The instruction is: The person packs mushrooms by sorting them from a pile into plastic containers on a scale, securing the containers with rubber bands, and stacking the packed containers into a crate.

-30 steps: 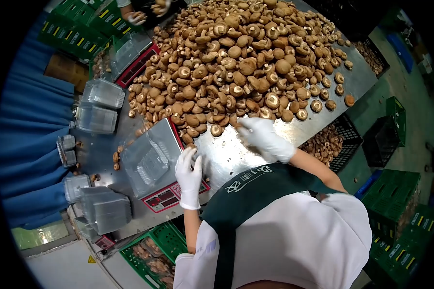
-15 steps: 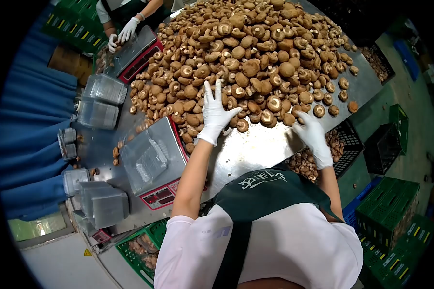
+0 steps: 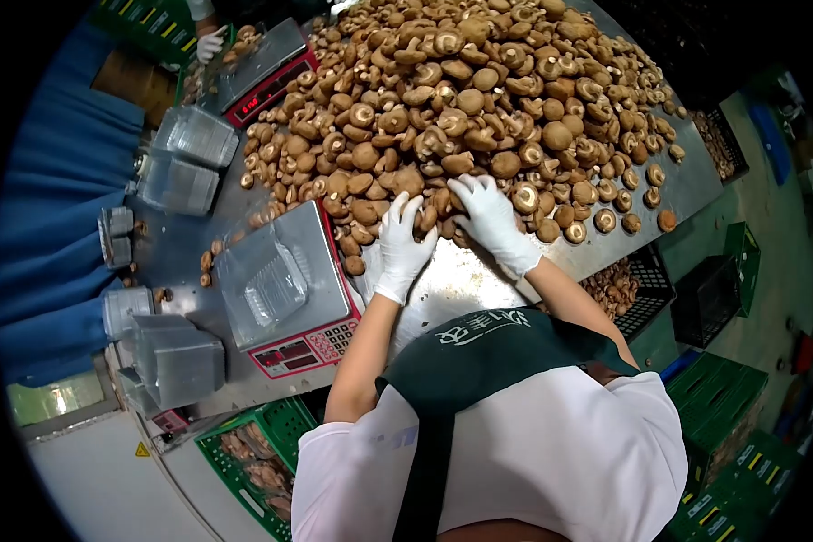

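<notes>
A big heap of brown-capped mushrooms (image 3: 479, 99) covers the metal table. At its near edge, my left hand (image 3: 404, 253), in a white glove, has its fingers and thumb curled around mushrooms. My right hand (image 3: 495, 221), gloved the same way, lies close by on the right. Its bent fingers close on mushrooms from the other side, and its fingertips are partly lost among the caps. Left of my left hand stands a red-rimmed weighing scale (image 3: 321, 312). A clear plastic tray (image 3: 271, 280) rests on its plate.
Stacked clear trays (image 3: 190, 154) and more plastic containers (image 3: 176, 361) line the left side. Another scale (image 3: 262, 81) sits farther back, near a co-worker's gloved hand (image 3: 210, 43). A black crate (image 3: 650, 280) is below the right edge; a green crate (image 3: 280, 425) is low on the left.
My right hand has moved left and forward into the heap, close to my left hand. My left hand's spread fingers have curled in. The co-worker's hands have shifted, and only one shows now.
</notes>
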`<action>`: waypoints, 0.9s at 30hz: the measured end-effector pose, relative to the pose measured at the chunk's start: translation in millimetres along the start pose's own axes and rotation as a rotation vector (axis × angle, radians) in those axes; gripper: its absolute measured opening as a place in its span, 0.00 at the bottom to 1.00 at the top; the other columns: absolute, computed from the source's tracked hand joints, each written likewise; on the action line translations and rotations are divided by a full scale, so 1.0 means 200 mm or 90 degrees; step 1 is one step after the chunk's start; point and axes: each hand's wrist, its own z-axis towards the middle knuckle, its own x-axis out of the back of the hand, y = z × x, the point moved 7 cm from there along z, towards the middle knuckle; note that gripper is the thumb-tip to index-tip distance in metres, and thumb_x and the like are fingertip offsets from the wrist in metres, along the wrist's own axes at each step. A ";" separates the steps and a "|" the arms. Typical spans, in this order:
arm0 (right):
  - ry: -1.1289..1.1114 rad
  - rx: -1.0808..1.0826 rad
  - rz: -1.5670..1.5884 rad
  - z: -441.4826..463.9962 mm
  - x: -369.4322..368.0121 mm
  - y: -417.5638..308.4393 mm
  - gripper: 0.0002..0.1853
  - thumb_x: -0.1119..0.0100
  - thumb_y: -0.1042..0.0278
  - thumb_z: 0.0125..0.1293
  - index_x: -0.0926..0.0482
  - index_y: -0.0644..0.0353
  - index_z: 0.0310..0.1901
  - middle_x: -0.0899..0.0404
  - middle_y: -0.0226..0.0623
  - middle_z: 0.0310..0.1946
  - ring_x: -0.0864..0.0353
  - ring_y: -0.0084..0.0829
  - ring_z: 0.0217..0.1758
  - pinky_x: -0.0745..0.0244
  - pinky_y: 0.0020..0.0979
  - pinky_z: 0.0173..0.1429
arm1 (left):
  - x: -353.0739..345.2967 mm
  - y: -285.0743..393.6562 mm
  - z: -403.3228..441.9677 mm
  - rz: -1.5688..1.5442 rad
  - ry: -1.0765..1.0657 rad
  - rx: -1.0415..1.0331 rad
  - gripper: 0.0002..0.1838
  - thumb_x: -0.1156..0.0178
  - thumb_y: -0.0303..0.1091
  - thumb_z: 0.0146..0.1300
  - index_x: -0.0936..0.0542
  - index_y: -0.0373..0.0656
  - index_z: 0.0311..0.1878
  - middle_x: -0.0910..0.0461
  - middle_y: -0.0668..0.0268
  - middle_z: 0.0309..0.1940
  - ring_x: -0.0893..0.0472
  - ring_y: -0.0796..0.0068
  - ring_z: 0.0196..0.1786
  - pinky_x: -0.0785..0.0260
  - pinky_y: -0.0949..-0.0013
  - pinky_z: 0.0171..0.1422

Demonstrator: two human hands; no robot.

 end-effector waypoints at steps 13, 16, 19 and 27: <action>-0.257 0.235 0.212 -0.60 -0.17 -0.07 0.23 0.34 0.61 0.52 0.24 0.56 0.51 0.26 0.35 0.52 0.26 0.39 0.50 0.26 0.37 0.50 | 0.07 0.03 -0.58 0.025 -0.114 -0.125 0.19 0.32 0.34 0.46 0.21 0.48 0.45 0.23 0.68 0.48 0.30 0.58 0.58 0.38 0.56 0.59; -0.188 0.300 0.246 -0.56 -0.09 -0.06 0.26 0.31 0.57 0.52 0.25 0.55 0.52 0.24 0.35 0.49 0.23 0.37 0.47 0.25 0.36 0.45 | 0.16 0.04 -0.54 -0.015 -0.038 -0.095 0.18 0.31 0.30 0.47 0.19 0.45 0.44 0.21 0.63 0.47 0.25 0.58 0.51 0.33 0.60 0.54; -0.110 0.272 0.316 -0.44 -0.03 -0.05 0.25 0.29 0.60 0.48 0.24 0.53 0.49 0.20 0.35 0.38 0.21 0.38 0.35 0.23 0.35 0.36 | 0.22 0.04 -0.36 0.013 0.003 -0.084 0.22 0.32 0.32 0.50 0.22 0.44 0.51 0.26 0.57 0.56 0.26 0.55 0.56 0.35 0.59 0.60; -0.097 0.004 0.027 -0.05 -0.08 -0.01 0.31 0.33 0.64 0.52 0.30 0.55 0.59 0.32 0.45 0.60 0.29 0.45 0.54 0.27 0.39 0.55 | 0.00 -0.14 -0.17 0.096 -0.170 0.062 0.36 0.32 0.44 0.46 0.28 0.56 0.63 0.55 0.54 0.75 0.40 0.47 0.69 0.46 0.52 0.70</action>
